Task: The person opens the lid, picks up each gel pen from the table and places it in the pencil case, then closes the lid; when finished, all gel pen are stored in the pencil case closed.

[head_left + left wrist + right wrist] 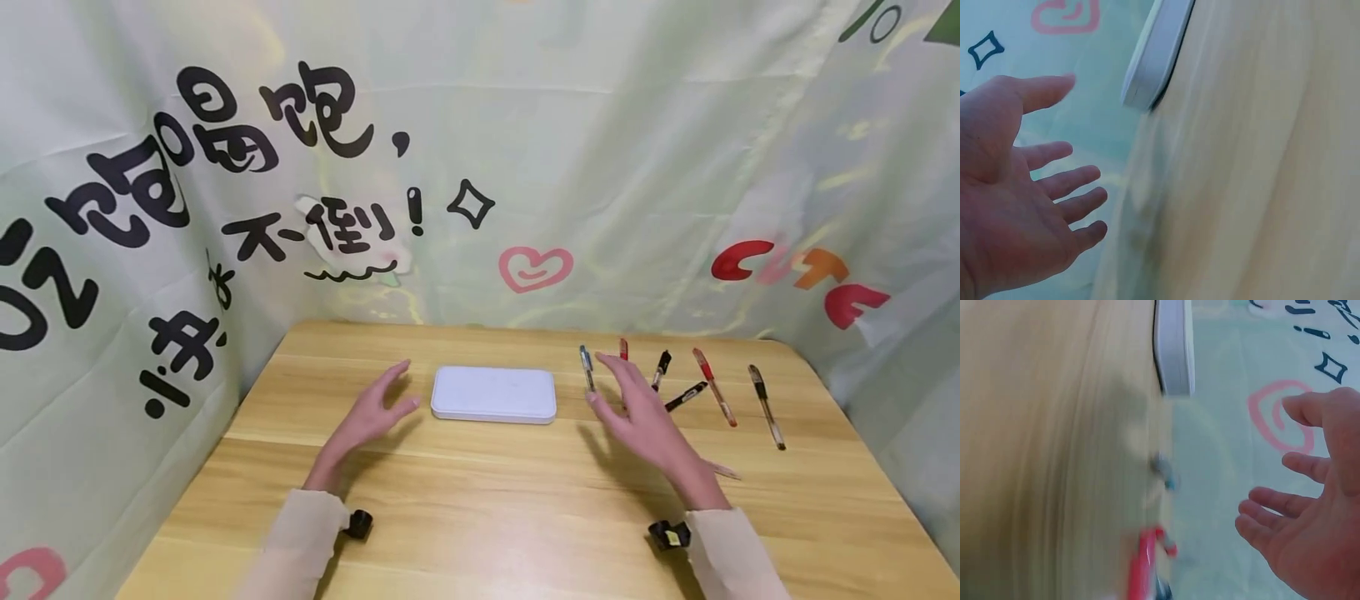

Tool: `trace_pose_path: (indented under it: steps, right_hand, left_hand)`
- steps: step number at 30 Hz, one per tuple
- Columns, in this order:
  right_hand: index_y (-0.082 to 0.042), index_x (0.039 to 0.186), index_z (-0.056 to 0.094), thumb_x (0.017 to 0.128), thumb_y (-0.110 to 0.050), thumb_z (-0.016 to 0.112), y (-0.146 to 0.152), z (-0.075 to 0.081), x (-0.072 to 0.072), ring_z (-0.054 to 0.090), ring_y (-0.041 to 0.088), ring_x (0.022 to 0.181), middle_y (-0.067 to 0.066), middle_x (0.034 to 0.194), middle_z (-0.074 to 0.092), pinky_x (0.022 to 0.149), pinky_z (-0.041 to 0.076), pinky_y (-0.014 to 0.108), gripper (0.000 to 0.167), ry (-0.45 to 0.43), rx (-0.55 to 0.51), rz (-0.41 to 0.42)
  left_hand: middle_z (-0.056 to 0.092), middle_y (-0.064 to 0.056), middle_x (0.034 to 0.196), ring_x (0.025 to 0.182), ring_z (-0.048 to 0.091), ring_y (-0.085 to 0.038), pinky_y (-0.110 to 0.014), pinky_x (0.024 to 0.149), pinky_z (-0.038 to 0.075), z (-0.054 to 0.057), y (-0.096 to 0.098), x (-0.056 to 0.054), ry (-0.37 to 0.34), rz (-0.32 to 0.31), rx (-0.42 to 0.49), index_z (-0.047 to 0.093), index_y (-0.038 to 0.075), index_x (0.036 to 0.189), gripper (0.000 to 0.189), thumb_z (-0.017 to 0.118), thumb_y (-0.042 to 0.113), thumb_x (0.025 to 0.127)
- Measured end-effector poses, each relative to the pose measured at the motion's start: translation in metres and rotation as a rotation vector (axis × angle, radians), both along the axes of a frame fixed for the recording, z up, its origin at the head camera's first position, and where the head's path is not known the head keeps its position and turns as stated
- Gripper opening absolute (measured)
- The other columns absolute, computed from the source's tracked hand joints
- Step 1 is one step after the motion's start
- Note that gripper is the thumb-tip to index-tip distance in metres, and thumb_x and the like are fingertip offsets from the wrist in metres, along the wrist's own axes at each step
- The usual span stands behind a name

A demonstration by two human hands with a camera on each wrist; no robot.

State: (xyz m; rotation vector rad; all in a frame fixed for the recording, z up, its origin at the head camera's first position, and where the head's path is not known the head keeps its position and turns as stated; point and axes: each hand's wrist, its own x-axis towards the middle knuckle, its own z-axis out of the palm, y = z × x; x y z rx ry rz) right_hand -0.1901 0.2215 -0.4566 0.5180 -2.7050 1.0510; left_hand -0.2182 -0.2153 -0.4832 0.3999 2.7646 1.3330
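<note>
A flat, pale lavender case [493, 395] with rounded corners lies on the wooden table in the head view. To its left hovers my left hand [375, 408], fingers spread and holding nothing. On the other side my right hand [641, 412] is likewise spread and empty, over the near ends of some pens. In the left wrist view the end of the case [1154, 62] shows beyond the thumb. The right wrist view has the case [1174, 350] at the top, apart from the fingers. A blue-capped pen [587, 367] lies between the case and my right hand.
Right of the case several pens lie scattered: a red pen [715, 386], a black-capped pen [767, 407], a black pen [686, 396] and another black-capped pen [662, 369]. A pinkish pen [724, 471] is partly hidden by my right wrist. A printed curtain [637, 208] hangs behind the table [465, 517].
</note>
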Motion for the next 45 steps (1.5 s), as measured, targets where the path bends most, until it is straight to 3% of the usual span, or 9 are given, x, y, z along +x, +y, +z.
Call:
trace_pose_path:
  steps: [3,6,10,14,19,23,30,36,45]
  right_hand:
    - [-0.011,0.159,0.034,0.101,-0.028,0.066,-0.018,-0.006,-0.008,0.036,0.046,0.143,0.021,0.159,0.036,0.108,0.033,0.072,0.068,-0.047,-0.054,0.045]
    - [-0.010,0.158,0.035,0.100,-0.025,0.069,-0.035,-0.011,-0.017,0.036,0.046,0.143,0.021,0.159,0.037,0.111,0.035,0.066,0.070,-0.134,-0.134,0.090]
    - [-0.004,0.157,0.035,0.098,-0.018,0.071,-0.049,-0.017,-0.026,0.035,0.049,0.144,0.027,0.159,0.035,0.115,0.032,0.061,0.071,-0.278,-0.257,0.141]
    - [0.000,0.156,0.034,0.094,-0.009,0.074,-0.058,-0.024,-0.029,0.033,0.046,0.146,0.028,0.159,0.033,0.118,0.029,0.057,0.074,-0.351,-0.279,0.161]
    - [0.004,0.156,0.034,0.087,0.000,0.077,-0.063,-0.030,-0.031,0.033,0.045,0.146,0.028,0.160,0.031,0.118,0.031,0.054,0.081,-0.332,-0.277,0.166]
    - [0.007,0.154,0.034,0.084,0.004,0.079,-0.064,-0.033,-0.030,0.037,0.047,0.143,0.030,0.158,0.033,0.115,0.035,0.055,0.083,-0.305,-0.271,0.160]
    - [0.005,0.153,0.037,0.082,0.001,0.082,-0.069,-0.035,-0.028,0.039,0.043,0.143,0.029,0.156,0.037,0.114,0.037,0.049,0.084,-0.329,-0.308,0.120]
    - [0.005,0.150,0.044,0.078,-0.002,0.086,-0.071,-0.037,-0.027,0.046,0.042,0.139,0.028,0.153,0.044,0.111,0.042,0.047,0.084,-0.271,-0.263,0.079]
    - [0.005,0.145,0.052,0.073,-0.007,0.090,-0.073,-0.042,-0.029,0.050,0.040,0.136,0.026,0.148,0.052,0.108,0.045,0.046,0.083,-0.178,-0.178,0.039]
  left_hand:
    - [0.035,-0.019,0.162,0.150,0.028,-0.041,-0.064,0.119,0.022,-0.006,0.016,-0.001,-0.037,-0.040,0.050,0.030,0.012,0.162,0.083,0.075,0.032,0.095]
    - [0.032,-0.016,0.164,0.152,0.024,-0.037,-0.060,0.121,0.021,-0.010,0.031,-0.005,-0.062,-0.040,0.086,0.027,0.012,0.163,0.090,0.079,0.031,0.092]
    - [0.027,-0.019,0.166,0.153,0.020,-0.037,-0.057,0.123,0.018,-0.014,0.048,-0.011,-0.071,-0.018,0.072,0.021,0.008,0.164,0.099,0.082,0.031,0.089]
    - [0.027,-0.022,0.165,0.153,0.012,-0.044,-0.061,0.122,0.009,-0.018,0.059,-0.011,-0.076,0.005,0.040,0.019,0.003,0.163,0.101,0.083,0.027,0.089]
    - [0.035,-0.026,0.160,0.150,0.025,-0.044,-0.057,0.124,0.000,-0.021,0.067,-0.012,0.024,0.024,0.035,0.023,-0.005,0.159,0.101,0.085,0.022,0.084]
    - [0.039,-0.028,0.157,0.145,0.035,-0.043,-0.058,0.123,0.002,-0.027,0.075,-0.011,0.098,0.071,0.012,0.026,-0.008,0.157,0.104,0.088,0.025,0.079]
    - [0.045,-0.025,0.153,0.143,0.039,-0.040,-0.055,0.124,0.007,-0.031,0.084,-0.006,0.121,0.181,-0.025,0.028,-0.003,0.158,0.113,0.090,0.036,0.072]
    - [0.051,-0.024,0.147,0.137,0.047,-0.039,-0.056,0.123,0.014,-0.034,0.087,-0.006,0.176,0.219,-0.105,0.032,-0.003,0.155,0.115,0.089,0.042,0.067]
    - [0.051,-0.023,0.147,0.136,0.048,-0.038,-0.055,0.123,0.016,-0.037,0.088,-0.005,0.197,0.244,-0.121,0.034,-0.002,0.155,0.115,0.091,0.041,0.064]
